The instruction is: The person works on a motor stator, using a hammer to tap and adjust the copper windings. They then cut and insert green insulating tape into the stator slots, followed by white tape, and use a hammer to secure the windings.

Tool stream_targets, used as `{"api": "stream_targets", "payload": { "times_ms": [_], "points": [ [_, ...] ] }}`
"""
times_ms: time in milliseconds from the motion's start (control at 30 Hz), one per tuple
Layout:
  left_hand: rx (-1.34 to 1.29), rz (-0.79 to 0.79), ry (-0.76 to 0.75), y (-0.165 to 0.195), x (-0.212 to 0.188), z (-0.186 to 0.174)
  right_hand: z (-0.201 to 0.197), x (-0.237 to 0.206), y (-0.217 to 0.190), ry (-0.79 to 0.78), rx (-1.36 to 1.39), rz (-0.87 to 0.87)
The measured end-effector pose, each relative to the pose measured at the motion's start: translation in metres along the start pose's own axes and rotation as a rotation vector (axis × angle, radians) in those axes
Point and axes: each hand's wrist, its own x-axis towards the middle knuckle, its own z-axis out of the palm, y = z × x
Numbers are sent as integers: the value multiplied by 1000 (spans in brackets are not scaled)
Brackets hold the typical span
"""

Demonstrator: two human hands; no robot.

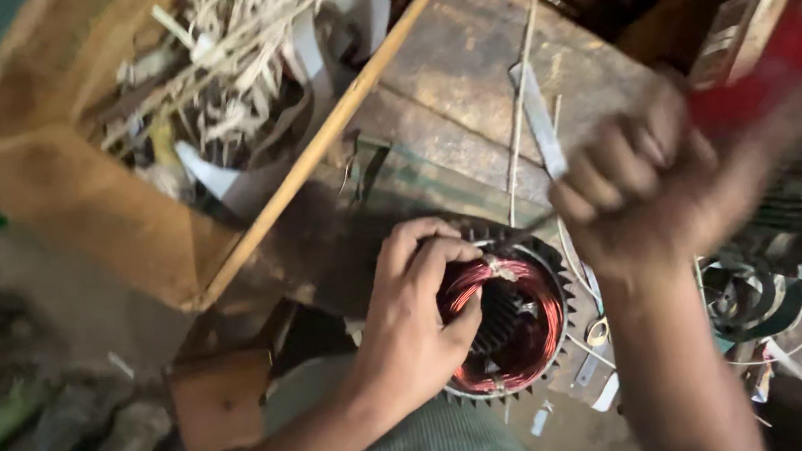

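The left hand (pixel 412 325) grips the rim of the copper-wound stator (pixel 504 319) on the tabletop (pixel 462 57), while the fisted right hand (pixel 634 194), seemingly clamped on a thin strip, hovers just above-right.

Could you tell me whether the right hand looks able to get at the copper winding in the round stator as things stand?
Probably yes. The right hand is raised in a blurred fist beside the stator, and the near side of the copper winding lies bare. The left hand covers only the winding's left edge.
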Motion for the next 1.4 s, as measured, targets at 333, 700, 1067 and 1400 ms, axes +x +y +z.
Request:
{"api": "stream_targets", "payload": {
  "times_ms": [333, 700, 1067, 1400],
  "points": [
    [-6, -11, -53, -7, -5, -9, -23, -135, 37, -295, -50, -59],
    [-76, 21, 29, -7, -5, -3, -7, -93, 23, -40, 255, 250],
    [-108, 104, 16, -16, -16, -16, 28, -140, 24, 308, 1845, 865],
    [-92, 79, -5, -20, -8, -15, 51, -106, -5, 74, 1970, 379]
  ]
}}
